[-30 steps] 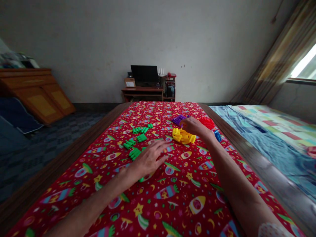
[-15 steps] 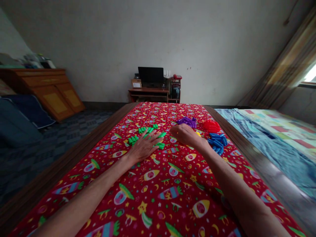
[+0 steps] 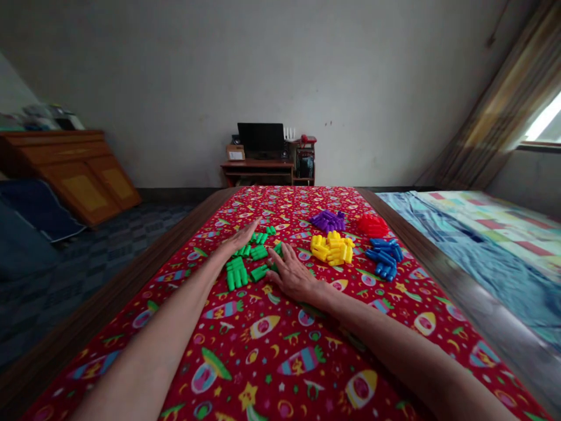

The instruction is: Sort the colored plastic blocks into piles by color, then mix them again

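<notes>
Several green plastic blocks point(image 3: 237, 273), shaped like short rounded tubes side by side, lie loosely on a red patterned cloth point(image 3: 263, 362). My left hand point(image 3: 241, 238) stands on edge along their far left side, fingers stretched out together, holding nothing. At their right side my right hand point(image 3: 293, 272) rests with fingers spread, its fingertips touching a green block and partly covering it. Right of that hand is a pile of yellow blocks point(image 3: 333, 248). Purple blocks point(image 3: 328, 221) lie behind the yellow ones, with red blocks point(image 3: 372, 224) and blue blocks point(image 3: 384, 257) farther right.
The cloth covers a long table with a dark wooden edge point(image 3: 442, 280). A bed point(image 3: 486, 234) is on the right. Against the wall stand a desk with a monitor point(image 3: 261, 139) and, at left, a wooden cabinet point(image 3: 90, 175).
My right hand has moved left from near the yellow pile to the green blocks, uncovering the yellow ones. My left hand has shifted from over the green blocks to their left side and turned on edge.
</notes>
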`<state>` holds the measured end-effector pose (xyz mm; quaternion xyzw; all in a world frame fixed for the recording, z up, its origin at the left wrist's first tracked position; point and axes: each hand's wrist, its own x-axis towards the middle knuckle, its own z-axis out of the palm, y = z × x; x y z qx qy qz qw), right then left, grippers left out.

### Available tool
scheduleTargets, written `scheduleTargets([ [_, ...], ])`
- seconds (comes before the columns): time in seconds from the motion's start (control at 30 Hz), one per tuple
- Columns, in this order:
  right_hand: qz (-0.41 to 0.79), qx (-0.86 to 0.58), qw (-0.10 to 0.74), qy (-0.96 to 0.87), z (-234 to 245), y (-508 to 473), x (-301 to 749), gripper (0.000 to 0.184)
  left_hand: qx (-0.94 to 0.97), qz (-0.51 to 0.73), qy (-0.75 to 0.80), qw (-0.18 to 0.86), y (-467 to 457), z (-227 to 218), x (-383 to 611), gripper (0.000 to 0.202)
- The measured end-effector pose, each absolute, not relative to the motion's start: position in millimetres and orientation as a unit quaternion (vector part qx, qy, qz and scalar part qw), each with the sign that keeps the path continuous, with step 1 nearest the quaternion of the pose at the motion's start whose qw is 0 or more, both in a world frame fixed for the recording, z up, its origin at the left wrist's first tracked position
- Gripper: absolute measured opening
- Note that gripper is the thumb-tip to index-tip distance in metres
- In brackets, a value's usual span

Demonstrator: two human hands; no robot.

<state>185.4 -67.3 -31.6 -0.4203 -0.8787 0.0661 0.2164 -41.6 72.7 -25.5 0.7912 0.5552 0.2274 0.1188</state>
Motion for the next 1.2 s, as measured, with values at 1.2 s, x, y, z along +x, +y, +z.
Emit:
scheduleTargets([
  [1.2, 0.022, -0.577, 0.132, -0.806, 4.2, -40.4, 461.0, 0.051, 0.914, 0.264, 0.308, -0.001, -94.3, -40.0, 6.9, 0.04],
])
